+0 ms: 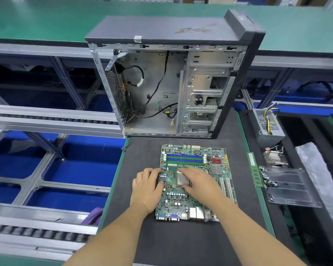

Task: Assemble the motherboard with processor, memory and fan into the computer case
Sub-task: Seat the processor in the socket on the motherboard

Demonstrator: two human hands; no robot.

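Motherboard (192, 181): lies flat on the dark mat (181, 242), just in front of the case; not yet installed.
Processor (182, 179): sits at the socket mid-board; whether it is latched cannot be told.
Right hand (200, 184): fingers bent around the processor's edges, thumb at its near side, grasping or seating it.
Left hand (149, 186): fingers relaxed and resting on the board's left edge, steadying it; grasps nothing.
Memory stick (255, 169): lies on the mat's right edge, well apart from the blue and green slots (184, 158), which appear unfilled.
Fan with heatsink (275, 158): right of the memory stick, unmounted.
Computer case (171, 83): upright, side open, loose cables inside, no board fitted.
Progress: early; processor step in hand, with memory, fan and casing left.
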